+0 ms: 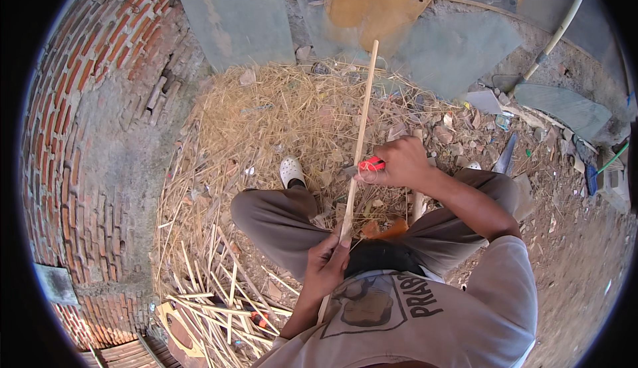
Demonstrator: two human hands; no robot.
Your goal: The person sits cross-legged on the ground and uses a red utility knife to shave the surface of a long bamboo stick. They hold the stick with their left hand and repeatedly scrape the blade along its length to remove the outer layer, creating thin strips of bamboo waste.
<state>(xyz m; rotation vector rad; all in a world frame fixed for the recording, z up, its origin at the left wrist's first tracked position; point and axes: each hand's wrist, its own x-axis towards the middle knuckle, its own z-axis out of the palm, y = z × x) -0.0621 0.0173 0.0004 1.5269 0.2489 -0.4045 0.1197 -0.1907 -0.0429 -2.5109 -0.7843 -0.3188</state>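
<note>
A long, pale strip of wood or bamboo [364,115] runs from beside my body, across my lap and away from me. Near its lower part, my left hand [325,260] is closed around it. My right hand [401,160] grips a red-handled knife [372,164] farther up. The short dark blade lies across the strip, reaching to its left side; how deep the edge sits cannot be made out. Thin shavings hang by the right fingers.
Several pale strips [229,301] lie piled at lower left. Shavings and straw [266,112] cover the ground ahead, mixed with rubble. A brick wall [73,168] rises on the left. Grey sheets [239,19] and a brown board [379,2] lean at the far side. A saw blade [506,154] lies right.
</note>
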